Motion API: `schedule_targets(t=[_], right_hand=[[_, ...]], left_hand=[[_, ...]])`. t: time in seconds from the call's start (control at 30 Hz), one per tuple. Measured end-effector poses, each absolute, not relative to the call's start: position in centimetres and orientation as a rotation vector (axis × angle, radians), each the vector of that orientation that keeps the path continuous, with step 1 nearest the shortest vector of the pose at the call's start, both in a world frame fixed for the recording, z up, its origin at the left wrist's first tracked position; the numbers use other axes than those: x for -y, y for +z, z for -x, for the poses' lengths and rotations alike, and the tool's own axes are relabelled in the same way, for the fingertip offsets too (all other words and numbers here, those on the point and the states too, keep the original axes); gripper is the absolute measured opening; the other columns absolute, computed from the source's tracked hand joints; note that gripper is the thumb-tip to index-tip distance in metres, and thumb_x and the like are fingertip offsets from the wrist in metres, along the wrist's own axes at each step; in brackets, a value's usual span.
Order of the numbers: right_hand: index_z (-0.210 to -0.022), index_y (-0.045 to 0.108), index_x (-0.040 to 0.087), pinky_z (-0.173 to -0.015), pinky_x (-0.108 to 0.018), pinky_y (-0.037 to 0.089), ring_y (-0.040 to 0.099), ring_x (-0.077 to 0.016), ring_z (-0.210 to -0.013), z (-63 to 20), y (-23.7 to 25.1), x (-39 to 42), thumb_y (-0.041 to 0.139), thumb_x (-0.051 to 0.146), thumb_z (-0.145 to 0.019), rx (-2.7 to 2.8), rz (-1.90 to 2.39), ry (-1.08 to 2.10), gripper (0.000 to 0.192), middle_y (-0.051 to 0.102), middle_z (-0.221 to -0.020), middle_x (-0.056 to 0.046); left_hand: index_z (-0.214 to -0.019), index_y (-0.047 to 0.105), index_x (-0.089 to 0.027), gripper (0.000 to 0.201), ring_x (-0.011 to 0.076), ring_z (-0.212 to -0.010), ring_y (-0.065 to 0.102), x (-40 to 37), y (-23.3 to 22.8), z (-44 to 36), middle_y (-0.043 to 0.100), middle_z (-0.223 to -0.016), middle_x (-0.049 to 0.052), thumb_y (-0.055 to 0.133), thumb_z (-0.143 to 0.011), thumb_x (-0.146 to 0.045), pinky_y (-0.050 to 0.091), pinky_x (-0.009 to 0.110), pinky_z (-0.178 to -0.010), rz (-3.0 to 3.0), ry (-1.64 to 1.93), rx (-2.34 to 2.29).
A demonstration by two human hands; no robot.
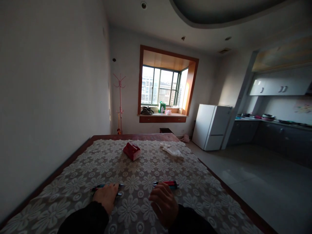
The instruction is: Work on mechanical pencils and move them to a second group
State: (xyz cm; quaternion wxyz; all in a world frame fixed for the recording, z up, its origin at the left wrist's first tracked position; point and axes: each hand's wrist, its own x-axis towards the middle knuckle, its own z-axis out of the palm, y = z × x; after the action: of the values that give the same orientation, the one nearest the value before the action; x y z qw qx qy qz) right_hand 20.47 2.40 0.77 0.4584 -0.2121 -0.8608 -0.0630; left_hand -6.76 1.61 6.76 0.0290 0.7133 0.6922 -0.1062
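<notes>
My left hand [106,196] rests on the lace-covered table [136,177], its fingers lying over a small group of pens [107,187] that point left and right. My right hand [163,203] is curled just below a second bundle of pens [167,184], red and teal, with the fingertips touching them. I cannot tell whether either hand truly grips its pens or only lies on them. Both sleeves are dark.
A red tissue box [132,150] and a crumpled white plastic bag [172,150] lie farther up the table. Beyond are a bay window, a pink coat stand [120,104], a white fridge [211,126] and a kitchen counter [275,123] at right.
</notes>
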Motion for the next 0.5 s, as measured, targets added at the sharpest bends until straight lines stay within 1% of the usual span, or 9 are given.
schedule_targets(t=[0.1,0.17,0.23,0.3,0.37,0.4,0.47,0.5], right_hand=[[-0.105,0.058,0.023,-0.091,-0.043,0.047,0.062,-0.0211,-0.091,-20.4,0.3,-2.5,0.042,0.024,-0.101,2.110,0.564,-0.133,0.017,0.067,-0.093,-0.005],[-0.108,0.058,0.023,-0.089,-0.042,0.047,0.062,-0.0219,-0.092,-20.6,0.1,-2.7,0.040,0.028,-0.102,2.103,0.576,-0.117,0.019,0.068,-0.094,-0.006],[-0.112,0.056,0.023,-0.086,-0.042,0.048,0.062,-0.0231,-0.092,-20.8,-0.2,-2.7,0.038,0.037,-0.104,2.119,0.565,-0.096,0.025,0.068,-0.097,-0.007],[-0.121,0.054,0.022,-0.085,-0.042,0.048,0.062,-0.0250,-0.095,-21.0,-0.3,-2.7,0.036,0.049,-0.103,2.143,0.566,-0.089,0.036,0.068,-0.101,-0.009],[-0.131,0.049,0.021,-0.089,-0.045,0.048,0.062,-0.0273,-0.099,-21.1,-0.3,-2.6,0.035,0.057,-0.102,2.142,0.611,-0.119,0.048,0.068,-0.106,-0.012],[-0.135,0.047,0.020,-0.091,-0.046,0.047,0.061,-0.0284,-0.102,-21.1,-0.2,-2.6,0.034,0.059,-0.102,2.139,0.634,-0.138,0.053,0.068,-0.109,-0.012],[-0.138,0.044,0.019,-0.093,-0.048,0.046,0.061,-0.0295,-0.105,-21.1,0.2,-2.5,0.033,0.061,-0.101,2.142,0.642,-0.162,0.057,0.067,-0.112,-0.013],[-0.137,0.045,0.019,-0.093,-0.047,0.046,0.061,-0.0291,-0.105,-21.0,0.3,-2.5,0.033,0.061,-0.101,2.147,0.623,-0.157,0.056,0.068,-0.112,-0.013]], left_hand=[[-0.122,0.064,-0.016,0.047,0.0321,-0.116,0.065,-0.5,7.9,6.1,0.069,-0.122,0.015,0.048,-0.081,0.001,0.051,0.044,-0.092,-2.278,-0.253,-2.129],[-0.116,0.065,-0.017,0.043,0.0314,-0.112,0.065,0.8,9.2,5.1,0.068,-0.120,0.014,0.050,-0.079,0.001,0.051,0.043,-0.088,-2.348,-0.126,-2.087],[-0.109,0.064,-0.020,0.035,0.0256,-0.104,0.067,2.3,10.5,3.8,0.068,-0.114,0.010,0.046,-0.084,-0.003,0.049,0.036,-0.086,-2.389,0.113,-1.944],[-0.101,0.061,-0.024,0.026,0.0198,-0.092,0.068,3.5,11.2,2.4,0.069,-0.104,0.005,0.041,-0.092,-0.010,0.048,0.031,-0.080,-2.367,0.362,-1.761],[-0.098,0.059,-0.026,0.017,0.0182,-0.088,0.068,4.2,10.8,1.0,0.069,-0.101,0.002,0.045,-0.095,-0.017,0.048,0.029,-0.078,-2.358,0.561,-1.625],[-0.098,0.058,-0.026,0.014,0.0185,-0.090,0.068,4.3,10.1,0.4,0.069,-0.101,0.002,0.047,-0.094,-0.018,0.049,0.029,-0.078,-2.376,0.662,-1.583],[-0.097,0.056,-0.026,0.011,0.0180,-0.086,0.067,4.2,8.3,-0.5,0.069,-0.097,0.002,0.049,-0.094,-0.019,0.050,0.028,-0.075,-2.390,0.840,-1.500],[-0.095,0.055,-0.026,0.009,0.0169,-0.081,0.067,4.1,7.2,-0.8,0.069,-0.094,0.002,0.048,-0.095,-0.019,0.050,0.027,-0.072,-2.374,0.907,-1.459]])
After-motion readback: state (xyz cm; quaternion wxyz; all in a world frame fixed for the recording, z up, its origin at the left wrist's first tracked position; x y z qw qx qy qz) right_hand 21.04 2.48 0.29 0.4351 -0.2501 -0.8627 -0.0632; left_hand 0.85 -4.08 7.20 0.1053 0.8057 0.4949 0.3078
